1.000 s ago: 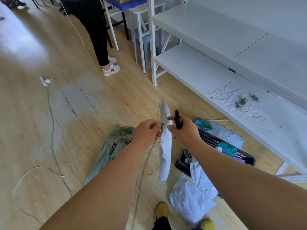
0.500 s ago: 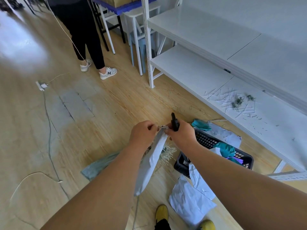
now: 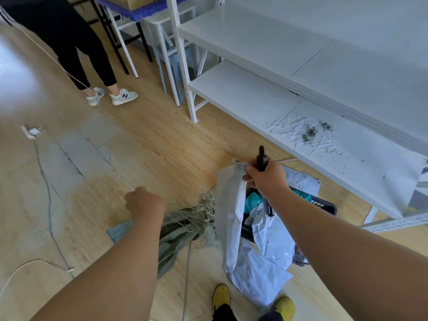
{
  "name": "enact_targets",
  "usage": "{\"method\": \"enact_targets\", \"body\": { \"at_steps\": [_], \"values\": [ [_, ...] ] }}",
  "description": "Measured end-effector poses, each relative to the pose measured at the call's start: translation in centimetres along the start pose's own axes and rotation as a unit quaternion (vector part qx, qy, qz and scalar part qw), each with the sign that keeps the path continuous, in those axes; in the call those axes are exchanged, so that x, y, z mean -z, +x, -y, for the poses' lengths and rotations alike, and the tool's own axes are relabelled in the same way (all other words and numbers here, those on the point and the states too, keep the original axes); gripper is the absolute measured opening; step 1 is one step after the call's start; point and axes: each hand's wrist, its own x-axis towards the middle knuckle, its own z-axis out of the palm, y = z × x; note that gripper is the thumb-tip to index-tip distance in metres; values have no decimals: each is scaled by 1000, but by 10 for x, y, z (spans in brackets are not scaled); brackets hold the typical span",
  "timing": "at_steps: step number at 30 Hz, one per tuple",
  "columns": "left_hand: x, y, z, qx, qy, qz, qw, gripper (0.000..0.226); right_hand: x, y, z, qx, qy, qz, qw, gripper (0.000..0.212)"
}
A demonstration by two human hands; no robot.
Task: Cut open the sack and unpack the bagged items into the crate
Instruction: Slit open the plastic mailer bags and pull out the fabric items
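Observation:
My right hand (image 3: 266, 176) grips a black cutter (image 3: 261, 158) and pinches the top of a long white bagged item (image 3: 230, 218), which hangs down beside the dark crate (image 3: 324, 205). The crate sits on the floor by the shelf and holds white and teal bags (image 3: 271, 237). Another white bag (image 3: 257, 281) lies on the floor in front of it. The grey-green sack (image 3: 178, 237), flat with frayed fibres at its mouth, lies on the floor below my left hand (image 3: 143, 202). That hand hovers above the sack with curled fingers and nothing in it.
A white metal shelf (image 3: 278, 105) runs along the right, its lower board strewn with cut scraps (image 3: 301, 133). A person in black trousers (image 3: 76, 49) stands at the far left. Cables (image 3: 48, 205) and a plug (image 3: 30, 132) lie on the wooden floor. My yellow shoes (image 3: 222, 295) show at the bottom.
My left hand has let go of the white bag and dropped down to the left. My right hand carried the bag and cutter to the right, over the crate.

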Motion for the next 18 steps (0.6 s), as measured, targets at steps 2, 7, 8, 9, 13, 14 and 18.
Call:
{"method": "enact_targets", "body": {
  "at_steps": [2, 7, 8, 9, 13, 14, 18],
  "values": [
    [0, -8, -7, 49, -14, 1, 999, 70, 5, 2, -6, -5, -19, -11, 1000, 9],
    [-28, -47, -60, -219, -62, 200, 953, 48, 30, 11, -21, -27, 2, -58, 998, 8],
    [-36, -58, -70, -248, -68, 248, 934, 46, 38, 13, -24, -27, 11, -66, 997, 7],
    [-46, -68, -78, -262, -72, 283, 920, 46, 47, 16, -27, -26, 15, -75, 997, 9],
    [-87, -93, -96, -280, -41, 326, 902, 50, 88, 28, -41, -19, 6, -116, 993, 20],
    [-97, -97, -97, -280, -25, 334, 900, 50, 100, 31, -46, -19, -4, -133, 991, 21],
    [-141, -113, -104, -268, 14, 349, 898, 50, 149, 45, -79, -27, -90, -181, 979, 12]
  ]
}}
